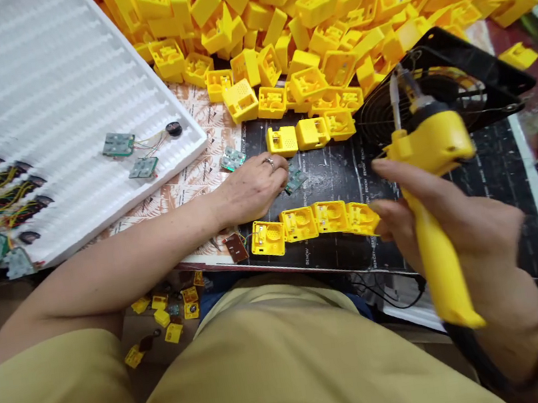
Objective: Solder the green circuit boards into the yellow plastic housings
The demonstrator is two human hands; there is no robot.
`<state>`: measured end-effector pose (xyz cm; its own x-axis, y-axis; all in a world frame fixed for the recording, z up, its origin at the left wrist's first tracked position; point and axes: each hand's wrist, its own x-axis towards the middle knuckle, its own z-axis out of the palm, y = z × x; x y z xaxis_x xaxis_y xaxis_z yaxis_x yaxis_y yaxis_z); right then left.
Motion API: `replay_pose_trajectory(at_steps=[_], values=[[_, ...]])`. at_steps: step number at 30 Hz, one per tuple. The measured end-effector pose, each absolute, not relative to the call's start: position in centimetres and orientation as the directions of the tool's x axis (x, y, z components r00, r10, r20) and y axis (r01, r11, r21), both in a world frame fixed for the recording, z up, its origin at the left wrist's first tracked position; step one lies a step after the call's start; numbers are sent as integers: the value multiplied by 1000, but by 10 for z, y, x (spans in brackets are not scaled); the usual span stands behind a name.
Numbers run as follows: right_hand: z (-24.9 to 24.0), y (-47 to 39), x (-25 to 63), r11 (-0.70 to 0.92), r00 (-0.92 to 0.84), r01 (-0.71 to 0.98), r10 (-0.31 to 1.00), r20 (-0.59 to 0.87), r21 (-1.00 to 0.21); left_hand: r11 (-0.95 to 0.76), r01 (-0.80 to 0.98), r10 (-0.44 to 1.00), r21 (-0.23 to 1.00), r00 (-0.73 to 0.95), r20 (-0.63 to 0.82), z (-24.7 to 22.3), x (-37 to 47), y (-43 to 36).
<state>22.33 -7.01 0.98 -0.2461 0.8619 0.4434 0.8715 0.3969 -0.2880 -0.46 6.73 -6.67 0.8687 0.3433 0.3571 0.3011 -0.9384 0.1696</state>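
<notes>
My right hand [476, 231] is wrapped round the grip of a yellow soldering gun [434, 224], its tip pointing away over a black fan. A dark cord leaves the bottom of the grip. My left hand [259, 186], with a ring on one finger, is closed at the fingertips on a small green circuit board [296, 180], partly hidden by the fingers. Nearer me, several open yellow plastic housings [299, 224] stand in a row, with a brown board [236, 247] at the left end. Another green circuit board [233, 158] lies just beyond my left wrist.
A large heap of yellow housings [283, 24] fills the back. On the left, a white foam tray [53, 79] carries circuit boards wired to small black speakers. The black fan [443, 81] stands at the right. More yellow parts [173, 333] lie below the table edge.
</notes>
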Motion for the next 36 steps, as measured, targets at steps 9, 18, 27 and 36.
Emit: replay_pose_trajectory(at_steps=[9,18,27,36], values=[[-21,-9,206,652,-476,682,740,475,-332,-963,260,261,73,826,499,-44,-13,68],[-36,-41,192,666,-411,736,581,702,-121,-703,615,707,357,552,442,-13,-59,31],[-41,-48,175,670,-383,738,515,767,-81,-720,497,647,484,733,210,-29,-32,12],[-35,-37,173,551,-199,804,603,772,-223,-821,515,553,247,825,118,-38,-33,61]])
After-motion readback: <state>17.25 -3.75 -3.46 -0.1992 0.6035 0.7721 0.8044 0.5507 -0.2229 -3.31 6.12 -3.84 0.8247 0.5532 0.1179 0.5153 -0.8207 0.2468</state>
